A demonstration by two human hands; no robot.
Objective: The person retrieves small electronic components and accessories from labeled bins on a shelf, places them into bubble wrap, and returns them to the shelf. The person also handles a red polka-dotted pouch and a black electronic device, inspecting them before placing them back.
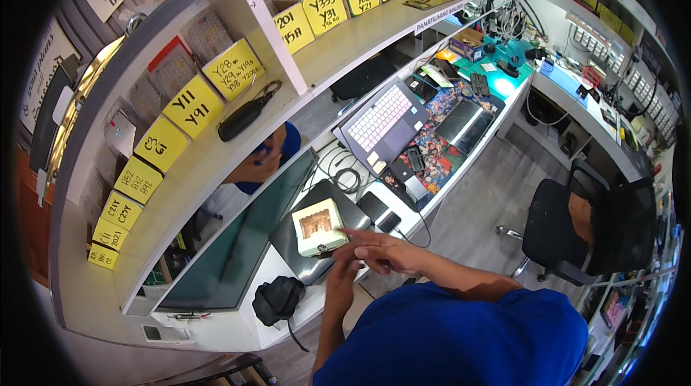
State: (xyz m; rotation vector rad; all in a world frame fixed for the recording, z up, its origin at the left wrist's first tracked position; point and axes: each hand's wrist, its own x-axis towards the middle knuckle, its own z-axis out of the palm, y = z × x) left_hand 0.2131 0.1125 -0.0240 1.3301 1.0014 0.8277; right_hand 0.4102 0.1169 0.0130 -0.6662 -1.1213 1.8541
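My right hand (389, 253) reaches in from the right with its fingers stretched out, holding nothing that I can see. Just below it is my left hand (341, 284), close against the right one or touching it; its fingers are smeared and partly hidden. Beyond both hands, a small cream square box (317, 243) with a brown-gold picture or recess on top sits on a glossy black panel (288, 236). The right fingertips are by the box's near right corner; whether they touch it I cannot tell.
A phone (379, 213), a laptop (381, 121) and black cables (348, 180) lie to the right. Near left sits a crumpled black bag (278, 299). A shelf with yellow labels (191, 106) curves above. An office chair (558, 224) stands at right.
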